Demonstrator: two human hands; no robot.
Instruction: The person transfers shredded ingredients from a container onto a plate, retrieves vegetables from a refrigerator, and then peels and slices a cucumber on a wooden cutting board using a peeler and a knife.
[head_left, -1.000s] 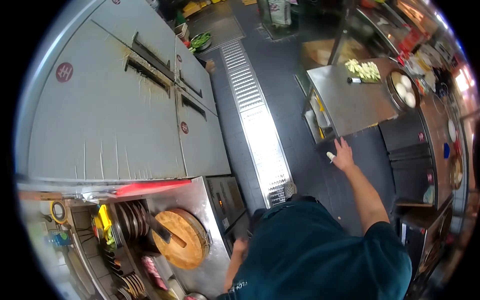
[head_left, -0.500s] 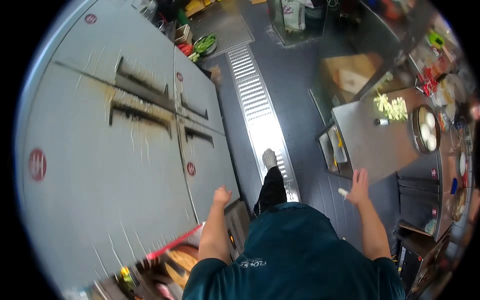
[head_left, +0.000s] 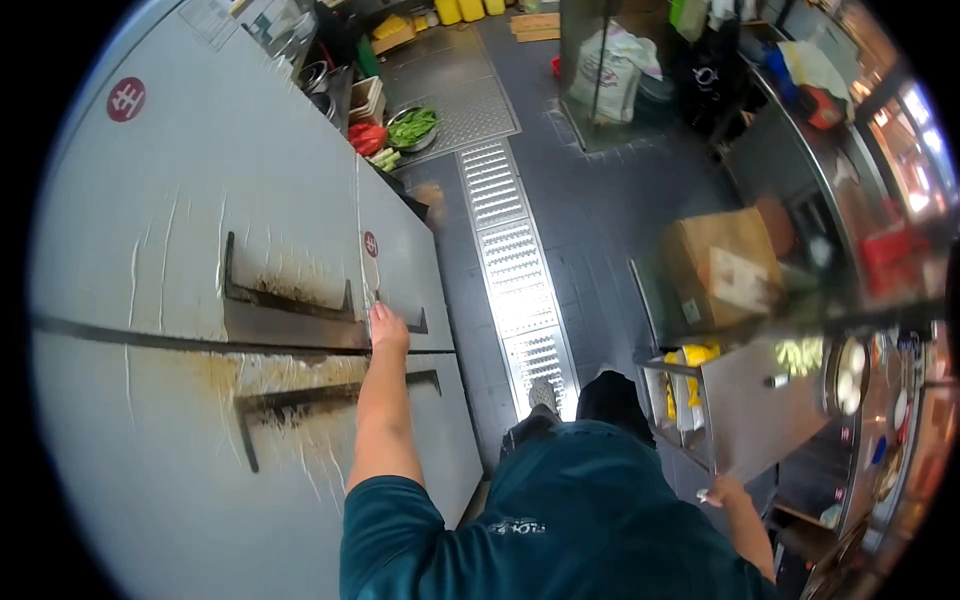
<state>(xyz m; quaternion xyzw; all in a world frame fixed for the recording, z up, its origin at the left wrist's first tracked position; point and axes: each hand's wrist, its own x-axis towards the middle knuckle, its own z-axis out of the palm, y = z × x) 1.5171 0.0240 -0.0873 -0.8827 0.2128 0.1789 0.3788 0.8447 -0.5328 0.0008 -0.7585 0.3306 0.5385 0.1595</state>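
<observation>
My left hand reaches forward to the grey cabinet doors, its fingers closed at the dark handle of the narrow upper door. The wide upper door has a long stained handle; another dark handle crosses the wide lower door. On the right, my right hand hangs low beside the steel table. Its fingers are curled, and something white shows at the thumb. No object can be made out inside that hand.
A metal floor grate runs ahead of my feet. Green vegetables fill a bowl beyond the cabinet. At the right are a cardboard box, a white sack, chopped pale vegetables and a round container with white pieces.
My left hand has moved forward to the cabinet handle. My right hand has dropped lower, its spread fingers now curled. The view has shifted, showing more of the floor and right-hand counter.
</observation>
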